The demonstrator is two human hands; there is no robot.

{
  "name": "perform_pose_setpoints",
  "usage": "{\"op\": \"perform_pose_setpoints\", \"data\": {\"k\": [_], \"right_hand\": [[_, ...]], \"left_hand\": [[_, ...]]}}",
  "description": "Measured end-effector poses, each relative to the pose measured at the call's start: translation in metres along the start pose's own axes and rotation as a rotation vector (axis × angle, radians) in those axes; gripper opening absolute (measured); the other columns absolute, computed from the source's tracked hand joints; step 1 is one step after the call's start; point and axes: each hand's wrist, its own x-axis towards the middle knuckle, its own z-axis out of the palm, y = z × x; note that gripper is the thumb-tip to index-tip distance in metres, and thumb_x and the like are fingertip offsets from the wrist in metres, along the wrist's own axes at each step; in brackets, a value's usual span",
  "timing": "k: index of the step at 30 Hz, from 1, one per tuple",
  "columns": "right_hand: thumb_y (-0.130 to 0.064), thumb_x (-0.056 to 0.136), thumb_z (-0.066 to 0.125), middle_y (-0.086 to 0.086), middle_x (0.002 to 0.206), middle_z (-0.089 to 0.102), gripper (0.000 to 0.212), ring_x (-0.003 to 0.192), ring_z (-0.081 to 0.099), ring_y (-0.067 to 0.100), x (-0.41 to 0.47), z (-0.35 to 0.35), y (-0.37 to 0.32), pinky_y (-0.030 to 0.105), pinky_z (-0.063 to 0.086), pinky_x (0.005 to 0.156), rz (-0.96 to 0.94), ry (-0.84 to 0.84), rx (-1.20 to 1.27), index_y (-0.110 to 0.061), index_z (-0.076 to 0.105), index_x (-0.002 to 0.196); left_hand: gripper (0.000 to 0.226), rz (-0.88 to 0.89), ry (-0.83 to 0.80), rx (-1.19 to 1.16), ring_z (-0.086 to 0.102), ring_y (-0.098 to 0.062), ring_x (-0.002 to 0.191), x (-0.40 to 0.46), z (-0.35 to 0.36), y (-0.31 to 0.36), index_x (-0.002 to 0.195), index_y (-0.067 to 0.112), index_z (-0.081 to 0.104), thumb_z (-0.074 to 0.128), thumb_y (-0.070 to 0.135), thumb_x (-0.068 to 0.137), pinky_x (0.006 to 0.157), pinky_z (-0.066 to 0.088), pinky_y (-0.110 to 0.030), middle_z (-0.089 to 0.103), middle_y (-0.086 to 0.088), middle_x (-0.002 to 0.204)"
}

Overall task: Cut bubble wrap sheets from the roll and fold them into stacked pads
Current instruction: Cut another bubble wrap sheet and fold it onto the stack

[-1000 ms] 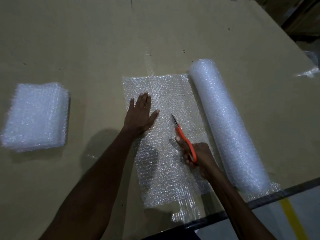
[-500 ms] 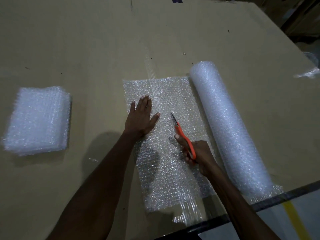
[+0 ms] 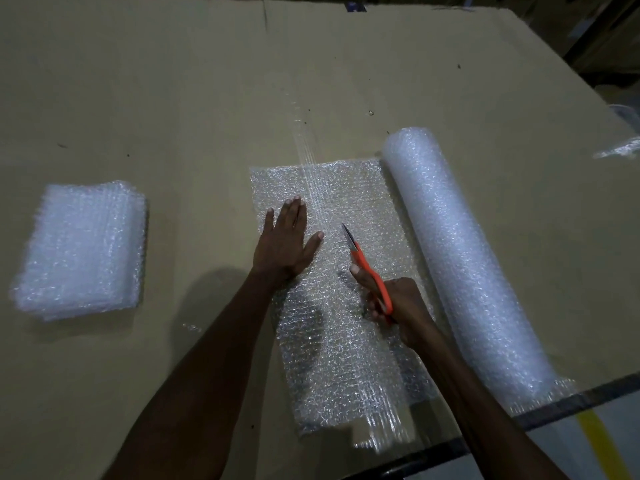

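Head view, looking down on a cardboard-covered bench (image 3: 173,98). Far left: stack of folded pads (image 3: 81,251), squared up, well apart from the work. Centre: unrolled bubble wrap sheet (image 3: 332,341) lying flat, running from the bench's near edge away toward the far side, its right margin tucked against the roll (image 3: 460,258). Left hand (image 3: 285,242) lies palm-down on the sheet's far-left part, fingers straight and spread, pressing it flat; no grip there, just weight. Just right of it, orange-handled scissors (image 3: 367,268) point away from the person, blades over the sheet midway between left hand and roll; whether the blades stand apart is too small to tell. Right hand (image 3: 398,303) curls its fingers round the handles, a firm grip on the scissors. Roll lies lengthwise at right, its near end at the bench edge. Judged step: cutting the sheet free along its length, partway up (the slit behind the blades is not clearly visible in this light). Risks: the blade tip sits near the left thumb, so a quick forward push could nick it; the film could bunch or snag between the blades and tear ragged; the cut could wander off line toward the roll; the roll might shift if the sheet is tugged.
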Motion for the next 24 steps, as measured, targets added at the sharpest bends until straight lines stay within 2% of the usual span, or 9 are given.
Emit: {"op": "perform_pose_setpoints", "data": {"k": [6,10,13,18,22,24], "right_hand": [[-0.046,0.075,0.088,0.015,0.054,0.06,0.053,0.038,0.051,0.017,0.01,0.005,-0.013,0.017,0.039,0.038,-0.01,0.012,-0.022,0.002,0.068,0.066],[-0.043,0.074,0.089,0.021,0.056,0.058,0.059,0.037,0.049,0.019,0.015,0.007,-0.009,0.017,0.037,0.038,-0.033,0.011,-0.018,0.013,0.07,0.075],[-0.041,0.075,0.089,0.018,0.052,0.057,0.053,0.034,0.047,0.017,0.016,0.005,-0.007,0.017,0.035,0.036,-0.021,0.013,-0.01,0.005,0.066,0.061],[-0.043,0.071,0.091,0.018,0.051,0.054,0.052,0.036,0.045,0.019,0.022,0.012,-0.013,0.019,0.034,0.037,-0.011,0.005,0.016,-0.004,0.063,0.053],[-0.047,0.068,0.092,0.022,0.058,0.058,0.056,0.041,0.049,0.021,0.03,0.013,-0.013,0.023,0.037,0.04,-0.027,-0.002,-0.007,0.004,0.068,0.067],[-0.047,0.066,0.093,0.023,0.059,0.058,0.057,0.043,0.049,0.022,0.031,0.011,-0.01,0.025,0.037,0.041,-0.029,-0.009,-0.005,0.004,0.069,0.065]], "left_hand": [[0.076,-0.006,-0.005,0.002,-0.004,-0.02,0.154,0.0,0.0,0.001,0.159,0.007,0.007,0.018,0.058,0.104,0.124,-0.002,-0.048,-0.001,-0.008,0.168],[0.076,-0.002,-0.007,-0.008,-0.006,-0.019,0.154,-0.001,0.0,0.0,0.159,0.008,0.005,0.016,0.059,0.104,0.124,-0.002,-0.048,-0.003,-0.008,0.167],[0.076,-0.004,0.005,-0.018,-0.005,-0.018,0.154,-0.001,0.0,0.0,0.159,0.008,0.006,0.018,0.058,0.104,0.124,-0.003,-0.047,-0.002,-0.007,0.168],[0.076,-0.006,0.026,-0.001,-0.001,-0.019,0.154,-0.001,0.003,0.0,0.159,0.008,0.01,0.021,0.058,0.103,0.124,-0.001,-0.047,0.002,-0.008,0.168],[0.076,-0.006,0.015,-0.016,-0.004,-0.018,0.154,-0.002,0.001,0.0,0.16,0.009,0.006,0.02,0.058,0.104,0.125,-0.002,-0.047,-0.002,-0.007,0.168],[0.077,-0.006,0.013,-0.015,-0.004,-0.018,0.154,-0.002,0.001,0.001,0.16,0.009,0.006,0.018,0.059,0.103,0.124,-0.001,-0.047,-0.002,-0.007,0.168]]}}
